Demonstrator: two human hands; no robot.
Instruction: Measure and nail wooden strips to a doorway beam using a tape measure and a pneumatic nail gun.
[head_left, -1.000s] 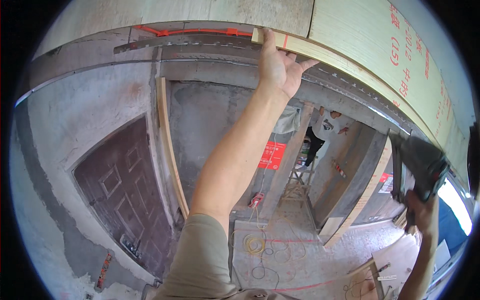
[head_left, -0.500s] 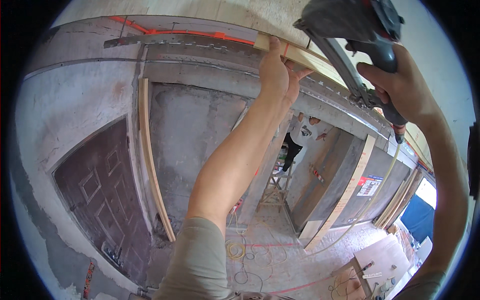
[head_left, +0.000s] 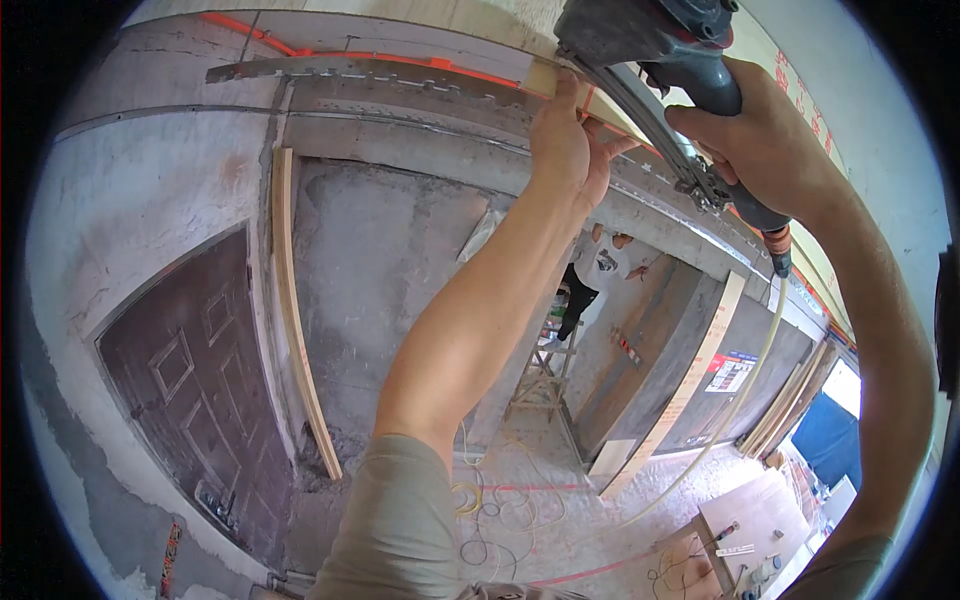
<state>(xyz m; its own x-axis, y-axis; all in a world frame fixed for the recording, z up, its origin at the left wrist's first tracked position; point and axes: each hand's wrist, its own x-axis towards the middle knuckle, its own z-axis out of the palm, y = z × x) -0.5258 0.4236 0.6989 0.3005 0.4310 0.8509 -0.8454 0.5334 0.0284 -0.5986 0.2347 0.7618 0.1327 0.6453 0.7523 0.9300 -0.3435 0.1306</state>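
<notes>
Nailer point(head_left: 645, 40) has swung up from lower right to just beside the left end of the wood strip point(head_left: 541, 78), right hand point(head_left: 765, 130) grip wrapped on its handle point(head_left: 715, 85) (likely heavy, hold there), left hand point(head_left: 575, 150) grip half-open, supporting the probably light, stiff strip at the overhead panel's point(head_left: 480, 17) lower edge.

Dark panelled door point(head_left: 200, 395) in a patchy grey wall point(head_left: 165, 185)

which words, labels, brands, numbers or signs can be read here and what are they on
I won't copy wording, only tell where it stands.
Pale board: red characters, blurred
Wall poster: coloured print, too small to read
Right plank: faint red print, too small
White shirt: dark print, unclear
Nail gun: nothing legible
Wood strip: red line, nothing legible
</notes>
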